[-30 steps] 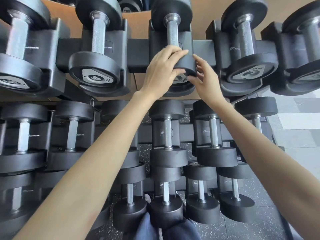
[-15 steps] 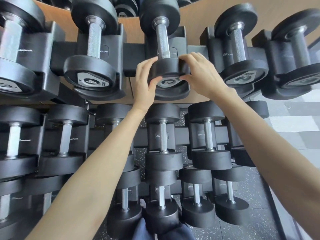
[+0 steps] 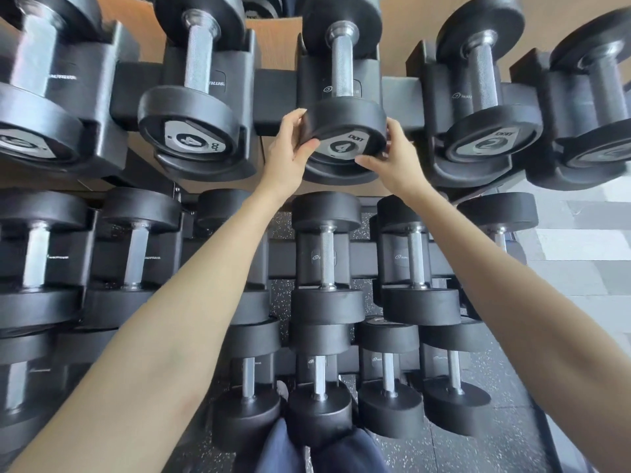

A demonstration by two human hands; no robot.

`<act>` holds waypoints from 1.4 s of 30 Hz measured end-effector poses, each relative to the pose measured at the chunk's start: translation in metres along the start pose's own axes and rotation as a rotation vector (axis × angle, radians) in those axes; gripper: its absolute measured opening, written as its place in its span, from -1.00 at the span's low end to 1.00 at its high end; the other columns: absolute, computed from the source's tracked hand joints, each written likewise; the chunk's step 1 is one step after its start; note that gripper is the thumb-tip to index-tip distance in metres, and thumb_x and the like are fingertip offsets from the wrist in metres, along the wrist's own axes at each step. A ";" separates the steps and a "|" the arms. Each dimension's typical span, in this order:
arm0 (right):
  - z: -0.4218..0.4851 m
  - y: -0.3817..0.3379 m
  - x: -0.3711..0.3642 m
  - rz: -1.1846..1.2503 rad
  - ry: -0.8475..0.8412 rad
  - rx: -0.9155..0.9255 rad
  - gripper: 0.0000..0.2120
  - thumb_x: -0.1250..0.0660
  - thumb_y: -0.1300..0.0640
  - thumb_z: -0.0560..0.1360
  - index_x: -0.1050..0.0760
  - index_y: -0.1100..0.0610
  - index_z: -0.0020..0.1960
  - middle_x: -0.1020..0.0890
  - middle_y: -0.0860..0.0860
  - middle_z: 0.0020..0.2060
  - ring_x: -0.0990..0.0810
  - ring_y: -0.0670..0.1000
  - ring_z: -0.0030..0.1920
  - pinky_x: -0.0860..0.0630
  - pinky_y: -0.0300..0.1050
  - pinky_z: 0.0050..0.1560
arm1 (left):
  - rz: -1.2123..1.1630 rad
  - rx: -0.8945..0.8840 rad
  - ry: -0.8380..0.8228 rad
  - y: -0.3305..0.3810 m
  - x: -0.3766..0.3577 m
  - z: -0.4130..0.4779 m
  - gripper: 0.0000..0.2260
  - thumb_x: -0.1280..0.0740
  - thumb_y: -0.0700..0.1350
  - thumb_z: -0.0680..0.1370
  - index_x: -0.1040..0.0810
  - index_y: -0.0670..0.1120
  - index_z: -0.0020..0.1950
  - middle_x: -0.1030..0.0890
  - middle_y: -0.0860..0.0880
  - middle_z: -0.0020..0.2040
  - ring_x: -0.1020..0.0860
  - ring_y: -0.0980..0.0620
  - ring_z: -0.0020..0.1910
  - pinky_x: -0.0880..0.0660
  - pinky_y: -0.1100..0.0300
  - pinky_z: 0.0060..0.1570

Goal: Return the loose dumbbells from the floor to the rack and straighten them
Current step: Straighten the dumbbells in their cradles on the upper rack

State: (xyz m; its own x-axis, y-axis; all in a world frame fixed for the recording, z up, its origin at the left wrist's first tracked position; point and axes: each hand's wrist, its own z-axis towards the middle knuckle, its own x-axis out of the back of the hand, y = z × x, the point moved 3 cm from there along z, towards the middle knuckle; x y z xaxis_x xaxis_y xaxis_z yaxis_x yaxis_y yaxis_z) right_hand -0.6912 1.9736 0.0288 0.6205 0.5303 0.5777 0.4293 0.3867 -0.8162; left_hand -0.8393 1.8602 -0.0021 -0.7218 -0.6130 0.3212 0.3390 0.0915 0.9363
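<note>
A black dumbbell (image 3: 343, 121) with a steel handle and a "4" on its end cap rests in a cradle on the top tier of the black rack (image 3: 273, 93). My left hand (image 3: 290, 155) grips the left edge of its near head, thumb under the rim. On the opposite side my right hand (image 3: 396, 155) holds the right edge, fingers curled below the end cap. The number faces me, slightly rotated. Another "4" dumbbell (image 3: 191, 128) sits one cradle to the left.
A "2" dumbbell (image 3: 488, 131) and further dumbbells fill the top tier to the right and left. Two lower tiers hold several smaller dumbbells (image 3: 327, 302). Speckled rubber floor (image 3: 478, 448) lies below, grey tiles (image 3: 580, 254) to the right. My dark trousers (image 3: 307, 452) show at the bottom.
Both hands have shifted from covering the near head's top to gripping its left and right edges. The "4" end cap is now exposed and the head has turned.
</note>
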 end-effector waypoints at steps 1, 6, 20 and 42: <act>0.001 0.004 -0.002 0.004 0.021 -0.012 -0.44 -0.42 0.31 0.38 -0.30 0.23 0.32 -0.54 0.05 0.12 -0.52 -0.02 0.10 -0.46 -0.08 0.21 | 0.020 0.011 -0.033 0.000 0.003 0.002 -0.57 -0.27 -0.22 0.56 -0.25 -0.20 0.40 -0.42 -0.19 0.35 -0.40 -0.07 0.35 -0.28 0.00 0.41; 0.007 0.007 0.001 -0.073 0.020 0.020 -0.56 -0.39 0.34 0.38 -0.36 0.27 0.22 -0.57 0.14 0.11 -0.54 0.09 0.09 -0.47 -0.04 0.14 | 0.207 -0.160 -0.087 0.024 0.013 0.007 -0.50 -0.37 -0.18 0.50 -0.32 -0.12 0.41 -0.41 -0.01 0.35 -0.40 0.00 0.34 -0.31 0.04 0.38; 0.015 -0.012 0.020 -0.568 0.029 0.222 -0.46 -0.33 0.20 0.47 -0.25 0.21 0.40 -0.46 0.17 0.25 -0.48 0.22 0.18 -0.40 0.05 0.08 | 0.029 -0.025 0.110 0.001 -0.003 -0.002 -0.54 -0.37 -0.30 0.48 -0.33 -0.23 0.35 -0.50 -0.13 0.28 -0.46 0.03 0.26 -0.35 0.38 0.26; -0.014 -0.018 0.012 -0.478 -0.012 0.127 -0.20 -0.37 0.10 0.47 0.05 0.22 0.50 -0.29 0.17 0.39 -0.35 0.21 0.31 -0.32 0.04 0.22 | 0.446 -0.039 -0.030 0.013 0.016 -0.012 -0.60 -0.29 -0.15 0.57 -0.33 -0.15 0.40 -0.47 -0.11 0.32 -0.43 -0.07 0.30 -0.34 0.06 0.31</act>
State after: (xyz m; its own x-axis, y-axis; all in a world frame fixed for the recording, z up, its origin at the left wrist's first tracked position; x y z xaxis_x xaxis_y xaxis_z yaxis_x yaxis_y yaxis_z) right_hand -0.6825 1.9628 0.0505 0.3657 0.2795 0.8878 0.5799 0.6777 -0.4522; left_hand -0.8388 1.8421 0.0132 -0.5170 -0.4970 0.6969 0.6432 0.3118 0.6994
